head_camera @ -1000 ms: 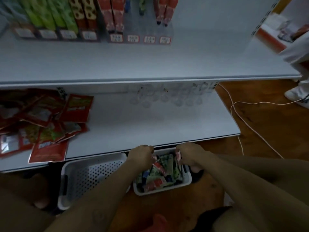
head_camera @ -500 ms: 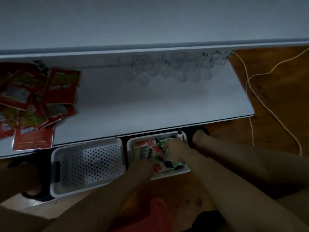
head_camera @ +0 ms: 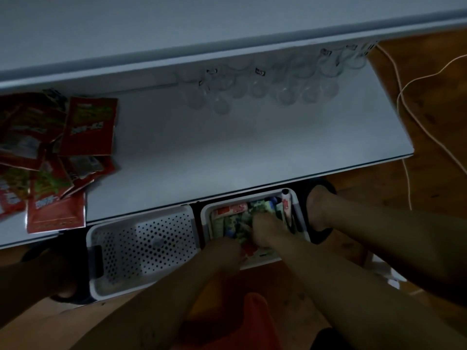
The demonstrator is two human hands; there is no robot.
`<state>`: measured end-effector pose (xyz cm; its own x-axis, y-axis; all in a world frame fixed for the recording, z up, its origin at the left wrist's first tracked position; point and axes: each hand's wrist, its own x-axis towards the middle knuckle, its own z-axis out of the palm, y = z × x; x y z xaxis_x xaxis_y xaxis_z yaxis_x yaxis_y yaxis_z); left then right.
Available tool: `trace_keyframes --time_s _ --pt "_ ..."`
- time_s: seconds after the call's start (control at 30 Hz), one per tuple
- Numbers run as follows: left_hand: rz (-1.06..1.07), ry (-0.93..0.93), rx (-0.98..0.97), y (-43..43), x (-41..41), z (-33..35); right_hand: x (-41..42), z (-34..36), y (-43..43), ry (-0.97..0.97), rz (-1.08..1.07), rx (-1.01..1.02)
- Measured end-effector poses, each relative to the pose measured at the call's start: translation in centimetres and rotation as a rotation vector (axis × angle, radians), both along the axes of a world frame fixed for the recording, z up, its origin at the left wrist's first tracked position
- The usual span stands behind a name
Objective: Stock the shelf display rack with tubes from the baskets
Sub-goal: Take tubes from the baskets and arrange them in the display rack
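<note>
Under shelf: basket holds tubes; left hand, right hand among them, grip unclear.

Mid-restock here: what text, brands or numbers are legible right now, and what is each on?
Nothing reads clearly.
Red packets on the shelf: white lettering, too blurred to read.
Tubes in the right basket: printed labels, too dark and small.
Small tags at the shelf's back: too small to read.
</note>
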<state>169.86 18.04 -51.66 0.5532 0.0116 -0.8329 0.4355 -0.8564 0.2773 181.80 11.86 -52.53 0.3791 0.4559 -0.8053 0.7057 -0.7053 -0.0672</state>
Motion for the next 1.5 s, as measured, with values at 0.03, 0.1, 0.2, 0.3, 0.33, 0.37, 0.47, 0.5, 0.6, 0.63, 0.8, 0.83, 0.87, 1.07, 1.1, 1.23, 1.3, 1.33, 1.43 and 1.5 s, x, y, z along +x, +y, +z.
trace_keyframes --time_s 0.03,0.1,0.2,0.3,0.33,0.37,0.47,0.5,0.6,0.63,0.8,0.83,0.87,1.07,1.1,1.23,1.3,1.33,1.43,1.5 --pt "0.025 -0.023 -0.020 0.3 -0.1 -0.3 -0.1 0.0 0.2 0.024 0.006 0.003" --pt "0.083 -0.054 0.014 0.7 -0.7 -0.8 0.2 -0.1 0.3 0.070 -0.006 0.002" --pt "-0.003 0.008 0.018 0.5 -1.5 0.0 0.8 0.4 0.4 0.132 -0.057 0.021" --pt "0.014 -0.053 0.050 -0.8 -2.3 0.7 1.0 1.7 0.0 0.168 -0.124 0.063" --pt "0.052 -0.080 0.068 -1.1 -2.4 0.5 0.9 2.2 -0.1 0.183 -0.148 0.087" --pt "0.094 -0.092 0.077 -1.2 -2.4 0.2 0.8 2.7 -0.1 0.201 -0.164 0.121" --pt "0.115 -0.089 0.039 -1.1 -2.1 -0.4 0.0 3.9 0.0 0.229 -0.135 0.177" --pt "0.096 -0.096 0.039 -1.0 -2.0 -0.5 -0.2 4.0 -0.1 0.226 -0.115 0.188" --pt "0.061 -0.104 0.048 -0.8 -1.7 -0.6 -0.7 4.2 -0.8 0.230 -0.109 0.188" --pt "0.059 -0.112 0.057 -0.7 -1.5 -0.7 -0.6 4.3 -1.1 0.238 -0.125 0.193" --pt "0.023 -0.097 0.046 -0.5 -0.6 -0.6 1.2 3.3 -1.8 0.248 -0.200 0.190" --pt "0.016 -0.086 0.022 -0.4 -0.5 -0.6 1.5 2.9 -1.8 0.259 -0.227 0.202" --pt "0.019 -0.068 -0.007 -0.3 -0.4 -0.7 1.8 2.7 -1.8 0.267 -0.255 0.208" --pt "0.012 0.045 -0.103 0.8 0.3 -0.4 2.9 3.2 -1.4 0.303 -0.350 0.361" --pt "0.056 0.026 -0.110 1.0 0.3 0.0 3.1 3.5 -1.3 0.306 -0.350 0.374" --pt "0.246 -0.151 -0.164 2.3 0.1 1.8 3.7 6.0 -0.5 0.226 -0.295 0.485" --pt "0.364 -0.277 -0.229 3.0 -0.2 3.2 3.9 8.1 0.2 0.218 -0.321 0.587" --pt "0.444 -0.346 -0.254 3.3 -0.5 4.0 3.9 9.2 0.5 0.218 -0.345 0.642" --pt "0.665 -0.530 -0.269 4.3 -1.7 6.9 3.8 12.5 1.3 0.209 -0.380 0.763" --pt "0.744 -0.654 -0.233 5.1 -2.4 8.9 3.8 14.5 1.6 0.225 -0.420 0.828"
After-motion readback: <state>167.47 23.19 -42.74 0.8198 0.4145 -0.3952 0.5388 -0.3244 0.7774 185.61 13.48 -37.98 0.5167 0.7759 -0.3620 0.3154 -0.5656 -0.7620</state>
